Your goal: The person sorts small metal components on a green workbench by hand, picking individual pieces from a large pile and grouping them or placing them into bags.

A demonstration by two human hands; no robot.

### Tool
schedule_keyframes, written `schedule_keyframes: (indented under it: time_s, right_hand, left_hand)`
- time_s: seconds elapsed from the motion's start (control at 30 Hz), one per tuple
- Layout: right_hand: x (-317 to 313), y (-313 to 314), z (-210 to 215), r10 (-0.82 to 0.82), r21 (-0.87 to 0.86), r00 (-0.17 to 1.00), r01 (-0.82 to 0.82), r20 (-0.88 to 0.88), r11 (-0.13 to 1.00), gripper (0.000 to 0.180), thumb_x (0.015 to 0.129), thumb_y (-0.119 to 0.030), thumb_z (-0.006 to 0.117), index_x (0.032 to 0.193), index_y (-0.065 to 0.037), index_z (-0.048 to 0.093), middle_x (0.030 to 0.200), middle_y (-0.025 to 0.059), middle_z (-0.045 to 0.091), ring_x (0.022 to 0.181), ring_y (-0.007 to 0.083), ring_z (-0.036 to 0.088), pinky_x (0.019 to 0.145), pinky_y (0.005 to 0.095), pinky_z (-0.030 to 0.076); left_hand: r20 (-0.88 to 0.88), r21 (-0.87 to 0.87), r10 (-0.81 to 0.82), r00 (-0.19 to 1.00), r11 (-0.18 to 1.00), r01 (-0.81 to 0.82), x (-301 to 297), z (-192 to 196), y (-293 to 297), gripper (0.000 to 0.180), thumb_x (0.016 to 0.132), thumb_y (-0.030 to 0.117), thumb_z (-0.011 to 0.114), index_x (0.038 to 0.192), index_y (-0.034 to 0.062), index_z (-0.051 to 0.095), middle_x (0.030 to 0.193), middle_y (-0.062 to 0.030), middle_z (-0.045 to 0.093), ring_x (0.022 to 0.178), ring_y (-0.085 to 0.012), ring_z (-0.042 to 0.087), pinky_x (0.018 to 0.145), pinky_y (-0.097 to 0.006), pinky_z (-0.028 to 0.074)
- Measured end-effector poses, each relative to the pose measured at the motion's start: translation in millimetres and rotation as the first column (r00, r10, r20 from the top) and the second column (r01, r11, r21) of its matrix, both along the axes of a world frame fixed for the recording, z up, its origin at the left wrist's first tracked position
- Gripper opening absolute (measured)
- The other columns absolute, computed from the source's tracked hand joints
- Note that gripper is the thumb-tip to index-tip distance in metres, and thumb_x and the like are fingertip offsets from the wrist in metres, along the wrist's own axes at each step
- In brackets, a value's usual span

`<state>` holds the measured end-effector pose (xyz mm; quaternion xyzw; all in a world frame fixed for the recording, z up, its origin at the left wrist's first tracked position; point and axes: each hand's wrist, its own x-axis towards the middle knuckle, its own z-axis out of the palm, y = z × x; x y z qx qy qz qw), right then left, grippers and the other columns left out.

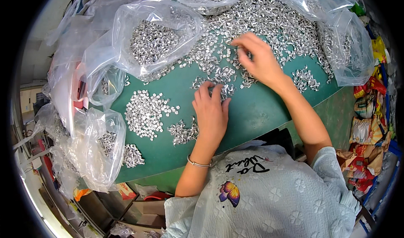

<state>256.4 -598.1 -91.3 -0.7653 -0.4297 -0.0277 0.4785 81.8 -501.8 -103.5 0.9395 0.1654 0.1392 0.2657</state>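
Observation:
On the green table [252, 111] lie heaps of small silver metal parts. My left hand [211, 111] rests palm down, its fingertips touching a clump of parts [221, 85] in the middle. A thin bracelet circles that wrist. My right hand [257, 59] reaches farther out, fingers curled and pinching at parts at the edge of the big pile [269, 19]. What it holds between the fingers is hidden. A flat heap of sorted parts [145, 111] lies to the left, and a small cluster [183, 132] sits beside my left wrist.
Clear plastic bags of parts stand around: one large [153, 38] at back left, one [103, 149] at the front left edge, others [345, 48] at the right. Colourful packets [366, 124] pile up beyond the table's right edge. Boxes sit under the table.

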Motion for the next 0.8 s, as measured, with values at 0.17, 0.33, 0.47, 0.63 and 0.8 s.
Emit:
schedule_keyframes:
  time_s: [0.17, 0.33, 0.47, 0.63, 0.8]
  right_hand:
    - [-32, -32, 8, 0.131, -0.299, 0.989, -0.107, 0.062, 0.948, 0.009, 0.076, -0.002, 0.063, 0.085, -0.001, 0.065, 0.088, 0.0110, 0.059, 0.084, 0.0261, 0.059, 0.076, 0.0376, 0.045]
    - [-46, -14, -2, 0.197, -0.492, 0.921, -0.007, 0.336, 0.871, 0.008, 0.071, -0.002, 0.061, 0.079, -0.003, 0.061, 0.084, 0.0094, 0.055, 0.089, 0.0254, 0.055, 0.078, 0.0357, 0.040]
    - [-44, -12, -4, 0.199, -0.480, 0.903, 0.009, 0.380, 0.877, 0.013, 0.072, -0.002, 0.060, 0.086, -0.003, 0.061, 0.085, 0.0085, 0.055, 0.087, 0.0253, 0.054, 0.076, 0.0352, 0.039]
    - [-34, -15, -17, 0.149, -0.371, 0.924, -0.009, 0.352, 0.929, 0.013, 0.073, -0.002, 0.063, 0.086, -0.004, 0.060, 0.083, 0.0078, 0.056, 0.085, 0.0255, 0.054, 0.076, 0.0361, 0.040]
    - [-31, -21, -14, 0.041, -0.183, 0.994, -0.021, 0.104, 0.983, 0.008, 0.073, -0.003, 0.063, 0.081, -0.004, 0.061, 0.080, 0.0078, 0.056, 0.081, 0.0258, 0.053, 0.076, 0.0359, 0.040]
  left_hand:
    - [0.074, -0.013, 0.088, 0.993, 0.996, -0.088, 4, -9, 16, 0.043, 0.077, 0.004, 0.070, 0.118, 0.0057, 0.056, 0.116, -0.0135, 0.052, 0.103, -0.0327, 0.051, 0.088, -0.041, 0.039]
    - [0.033, 0.043, 0.118, 0.992, 0.992, -0.119, 1, 1, 8, 0.042, 0.079, 0.002, 0.068, 0.119, 0.0059, 0.055, 0.113, -0.0121, 0.055, 0.102, -0.0309, 0.052, 0.086, -0.041, 0.039]
    - [0.013, 0.017, 0.131, 0.991, 0.991, -0.131, -1, -5, 11, 0.040, 0.080, 0.003, 0.068, 0.118, 0.0075, 0.056, 0.110, -0.0089, 0.056, 0.102, -0.0283, 0.053, 0.085, -0.040, 0.038]
    - [0.027, 0.021, 0.132, 0.991, 0.991, -0.132, -2, -5, 12, 0.037, 0.081, 0.006, 0.069, 0.116, 0.0085, 0.057, 0.106, -0.0078, 0.056, 0.100, -0.0266, 0.053, 0.084, -0.039, 0.037]
    - [0.036, 0.090, 0.091, 0.995, 0.992, -0.094, 5, -3, 9, 0.033, 0.080, 0.009, 0.071, 0.112, 0.0096, 0.061, 0.105, -0.0078, 0.054, 0.099, -0.0270, 0.052, 0.082, -0.039, 0.036]
